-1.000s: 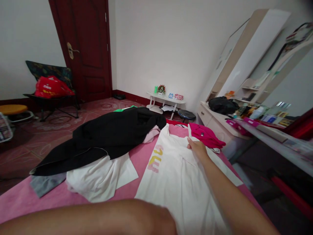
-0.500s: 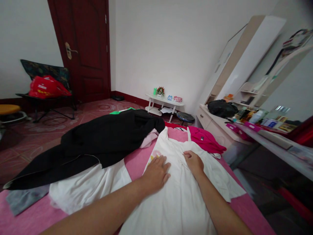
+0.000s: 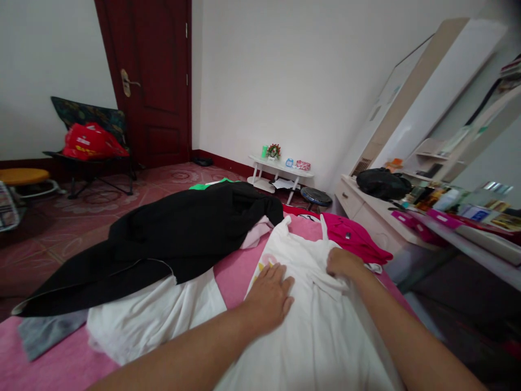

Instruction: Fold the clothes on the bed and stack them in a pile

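Observation:
A white garment [image 3: 313, 331] with a pink and yellow print lies spread on the pink bed cover [image 3: 234, 266] in front of me. My left hand [image 3: 269, 296] lies flat on it, fingers stretched out, over the print. My right hand [image 3: 342, 263] is closed on a fold of the same white cloth near its upper right side, bunching it. A black garment [image 3: 163, 233] lies to the left, over another white piece [image 3: 150, 312]. A magenta garment [image 3: 354, 239] lies just beyond my right hand.
A grey cloth [image 3: 44, 334] lies at the bed's left edge. A dresser [image 3: 370, 212] with a black bag [image 3: 382, 183] stands right. A small white table [image 3: 280, 171], a dark stool [image 3: 316, 196], a red door [image 3: 152, 81] and a chair with a red bag [image 3: 87, 142] lie beyond.
My left hand came in from the bottom and settled flat on the white garment. My right hand went from resting on the cloth to gripping a fold, pulling the right side inward.

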Available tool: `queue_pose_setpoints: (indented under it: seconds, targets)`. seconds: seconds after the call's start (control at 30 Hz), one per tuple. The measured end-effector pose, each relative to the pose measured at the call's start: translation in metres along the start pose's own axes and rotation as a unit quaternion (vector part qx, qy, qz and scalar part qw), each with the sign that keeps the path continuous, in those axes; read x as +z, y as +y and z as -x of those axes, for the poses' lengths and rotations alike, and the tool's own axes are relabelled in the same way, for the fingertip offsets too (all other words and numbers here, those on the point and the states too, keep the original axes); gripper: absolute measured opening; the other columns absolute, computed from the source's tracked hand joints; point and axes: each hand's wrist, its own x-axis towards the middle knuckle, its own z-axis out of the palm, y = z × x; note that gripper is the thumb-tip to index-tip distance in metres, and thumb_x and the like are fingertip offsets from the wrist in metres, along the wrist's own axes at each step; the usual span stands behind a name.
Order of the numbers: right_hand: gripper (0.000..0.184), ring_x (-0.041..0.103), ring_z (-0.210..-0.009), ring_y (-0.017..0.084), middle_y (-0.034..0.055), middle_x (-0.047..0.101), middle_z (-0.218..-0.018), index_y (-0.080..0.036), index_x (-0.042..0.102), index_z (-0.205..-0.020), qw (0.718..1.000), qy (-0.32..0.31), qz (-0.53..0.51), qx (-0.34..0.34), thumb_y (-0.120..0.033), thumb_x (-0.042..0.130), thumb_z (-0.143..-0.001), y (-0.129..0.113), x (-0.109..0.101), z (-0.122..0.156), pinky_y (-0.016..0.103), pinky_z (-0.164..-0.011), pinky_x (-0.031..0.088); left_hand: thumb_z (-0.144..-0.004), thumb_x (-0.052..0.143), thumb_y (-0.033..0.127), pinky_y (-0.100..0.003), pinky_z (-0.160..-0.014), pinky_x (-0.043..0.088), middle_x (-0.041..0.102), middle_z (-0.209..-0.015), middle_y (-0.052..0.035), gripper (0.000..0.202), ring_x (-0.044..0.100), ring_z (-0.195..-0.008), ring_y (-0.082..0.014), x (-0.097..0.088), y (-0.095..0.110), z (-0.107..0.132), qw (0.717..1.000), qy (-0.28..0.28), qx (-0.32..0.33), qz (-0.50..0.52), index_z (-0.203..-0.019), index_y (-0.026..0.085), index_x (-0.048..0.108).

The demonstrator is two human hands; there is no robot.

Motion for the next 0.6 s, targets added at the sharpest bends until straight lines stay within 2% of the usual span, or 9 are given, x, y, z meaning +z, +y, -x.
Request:
queue_pose_setpoints:
  seconds: [0.07,0.13,0.2,0.3,0.4,0.47,0.53,0.6]
  targets:
    - [0.015,0.065,-0.083,0.037,0.0177,0.069,-0.073,-0.014,0.064,-0.056,0.999,0.016,0.033,0.026,-0.002,0.066,-0.047,-0.006,-0.001,-0.01,0.046,-0.071,0.045,-0.093,0.04,0.037,-0.047,-0.114,0.022,0.036,-0.146,-0.0148,0.045,0.031,-0.136,-0.03,0.001,0.0,0.0,1.0,0.001,-0.002,0.003,-0.133,0.018,0.045]
    - [0.015,0.063,-0.094,0.037,0.0226,0.068,-0.09,-0.014,0.067,-0.068,0.999,0.03,0.038,0.015,-0.005,0.063,-0.056,-0.018,0.004,-0.02,0.047,-0.075,0.044,-0.092,0.041,0.037,-0.047,-0.114,0.021,0.037,-0.146,-0.0149,0.045,0.031,-0.136,-0.0304,0.001,0.0,-0.001,1.0,0.005,-0.001,0.004,-0.133,0.018,0.045]
    - [0.014,0.063,-0.096,0.033,0.02,0.068,-0.096,-0.015,0.068,-0.076,0.999,0.037,0.015,-0.012,-0.01,0.059,-0.066,-0.034,0.015,-0.03,0.042,-0.077,0.045,-0.092,0.041,0.037,-0.047,-0.114,0.022,0.037,-0.145,-0.015,0.046,0.031,-0.135,-0.0309,0.0,0.0,-0.001,1.0,0.009,0.0,0.005,-0.133,0.017,0.045]
    - [0.009,0.065,-0.08,0.023,0.0104,0.069,-0.078,-0.015,0.067,-0.071,0.998,0.009,-0.047,-0.052,-0.022,0.061,-0.073,-0.057,0.036,-0.043,0.031,-0.069,0.045,-0.092,0.041,0.036,-0.047,-0.114,0.023,0.038,-0.145,-0.0144,0.045,0.031,-0.135,-0.031,-0.001,0.0,-0.001,1.0,0.009,-0.001,0.007,-0.133,0.017,0.046]
    - [0.015,0.06,-0.059,0.016,0.0021,0.063,-0.057,-0.015,0.066,-0.061,0.99,-0.036,-0.111,-0.084,-0.028,0.069,-0.067,-0.072,0.052,-0.049,0.025,-0.056,0.043,-0.092,0.042,0.037,-0.047,-0.114,0.023,0.038,-0.145,-0.0132,0.045,0.031,-0.135,-0.0304,-0.002,-0.001,-0.001,1.0,0.005,-0.005,0.013,-0.132,0.018,0.046]
    - [0.014,0.058,-0.054,0.015,-0.0009,0.061,-0.053,-0.016,0.066,-0.06,0.985,-0.044,-0.138,-0.097,-0.027,0.074,-0.06,-0.077,0.056,-0.049,0.024,-0.053,0.043,-0.091,0.042,0.037,-0.047,-0.114,0.023,0.038,-0.145,-0.0131,0.045,0.032,-0.135,-0.0308,-0.002,-0.001,-0.001,1.0,0.006,-0.006,0.016,-0.132,0.018,0.047]
    - [0.015,0.059,-0.057,0.016,-0.0013,0.063,-0.056,-0.017,0.067,-0.061,0.984,-0.018,-0.149,-0.094,-0.027,0.077,-0.056,-0.079,0.053,-0.048,0.025,-0.054,0.043,-0.091,0.042,0.037,-0.048,-0.114,0.023,0.038,-0.144,-0.0136,0.045,0.032,-0.134,-0.0316,-0.001,-0.001,-0.001,1.0,0.009,-0.006,0.018,-0.131,0.017,0.047]
    - [0.013,0.061,-0.065,0.02,0.0018,0.065,-0.065,-0.018,0.068,-0.067,0.986,0.044,-0.144,-0.065,-0.028,0.073,-0.062,-0.077,0.047,-0.045,0.028,-0.059,0.044,-0.091,0.043,0.037,-0.048,-0.114,0.023,0.038,-0.144,-0.014,0.045,0.032,-0.134,-0.0321,0.0,-0.001,-0.001,1.0,0.012,-0.008,0.021,-0.131,0.017,0.048]
